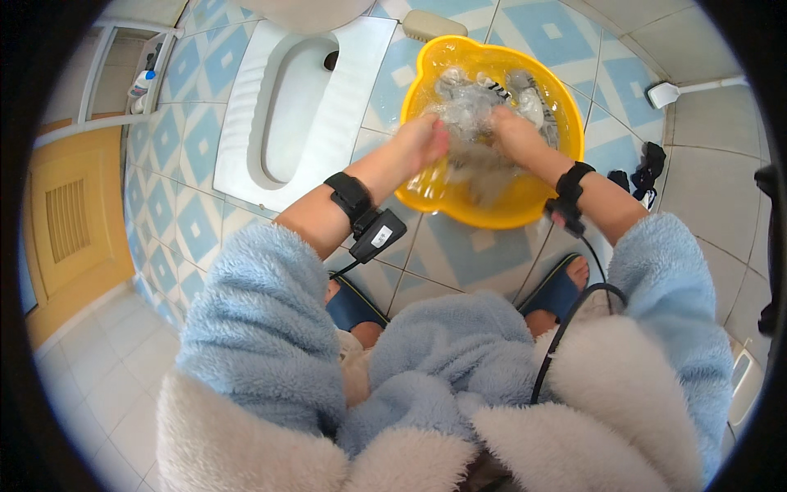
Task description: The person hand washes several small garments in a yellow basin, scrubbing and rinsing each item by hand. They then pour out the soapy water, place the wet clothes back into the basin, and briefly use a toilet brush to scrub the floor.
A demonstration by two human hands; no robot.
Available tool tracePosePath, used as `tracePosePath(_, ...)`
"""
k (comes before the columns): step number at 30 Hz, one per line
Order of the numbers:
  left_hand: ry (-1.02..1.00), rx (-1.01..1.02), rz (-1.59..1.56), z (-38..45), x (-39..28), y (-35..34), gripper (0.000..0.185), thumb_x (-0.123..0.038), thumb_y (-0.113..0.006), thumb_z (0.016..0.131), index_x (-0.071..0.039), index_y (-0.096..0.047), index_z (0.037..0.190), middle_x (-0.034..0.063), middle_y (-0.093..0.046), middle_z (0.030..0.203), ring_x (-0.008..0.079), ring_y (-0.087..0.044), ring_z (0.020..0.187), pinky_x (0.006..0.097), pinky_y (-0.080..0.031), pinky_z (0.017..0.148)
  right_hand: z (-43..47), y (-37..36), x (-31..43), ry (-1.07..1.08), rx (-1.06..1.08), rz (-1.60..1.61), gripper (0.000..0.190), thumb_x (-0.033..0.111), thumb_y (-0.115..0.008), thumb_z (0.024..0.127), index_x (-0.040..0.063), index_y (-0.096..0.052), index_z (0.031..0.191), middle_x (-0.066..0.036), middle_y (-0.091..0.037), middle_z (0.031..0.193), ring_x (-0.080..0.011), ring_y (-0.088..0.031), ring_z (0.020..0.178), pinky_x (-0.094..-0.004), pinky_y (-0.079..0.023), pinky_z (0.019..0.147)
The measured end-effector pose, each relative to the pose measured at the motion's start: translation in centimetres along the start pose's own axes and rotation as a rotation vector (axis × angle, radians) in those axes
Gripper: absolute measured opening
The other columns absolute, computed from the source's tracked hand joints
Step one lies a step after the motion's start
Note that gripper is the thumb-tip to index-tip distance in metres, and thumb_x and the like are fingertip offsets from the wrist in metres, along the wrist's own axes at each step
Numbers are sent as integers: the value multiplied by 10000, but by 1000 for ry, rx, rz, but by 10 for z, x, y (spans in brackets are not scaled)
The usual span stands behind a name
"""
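A yellow plastic basin (569, 117) with water and wet grey-and-white cloth items (532, 101) stands on the tiled floor. My left hand (424, 144) is over its left side, fingers curled, beside splashing water. My right hand (513, 132) reaches into the middle of the basin, its fingertips in the splash and blurred. Whether either hand grips any of the cloth cannot be made out. Both wrists wear black straps with small cabled devices.
A white squat toilet (243, 123) lies left of the basin. A beige brush or block (433, 26) sits behind it. At right are black cloth items (648, 166) and a white-headed tool (664, 95) by the wall. My slippered feet flank the near floor.
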State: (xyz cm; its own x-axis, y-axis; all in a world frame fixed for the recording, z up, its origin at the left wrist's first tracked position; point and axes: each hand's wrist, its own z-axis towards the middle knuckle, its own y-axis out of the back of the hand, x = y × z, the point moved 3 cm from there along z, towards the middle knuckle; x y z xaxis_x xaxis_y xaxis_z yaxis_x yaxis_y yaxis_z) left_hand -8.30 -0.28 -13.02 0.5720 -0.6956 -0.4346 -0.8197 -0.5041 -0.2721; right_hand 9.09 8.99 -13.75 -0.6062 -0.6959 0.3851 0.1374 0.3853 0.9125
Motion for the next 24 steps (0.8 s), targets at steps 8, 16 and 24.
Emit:
tracePosePath(8,35,21,17,-5,0,2,233,-307,-451,905,-95,-515,980,89,-537,972,208,-511,905,337,-447,804,21,115,13,-111,-136,576,243,139,-601,778,81,-638,1011,-37,-635,912,-120,-596,799,-248,-484,713)
tracePosePath(16,52,35,39,-7,1,0,262,-312,-448,907,-78,-512,1005,101,-545,993,211,-519,911,330,-447,798,27,127,30,67,-110,674,243,128,-572,849,78,-606,1085,-4,-611,896,-61,-570,795,-213,-481,680)
tracePosePath(24,89,81,-27,-1,6,2,344,-369,-423,913,-52,-502,1023,124,-534,1015,229,-529,911,383,-465,817,18,19,7,-24,90,124,260,115,-584,725,102,-657,975,-131,-639,939,-276,-614,855,-364,-486,763)
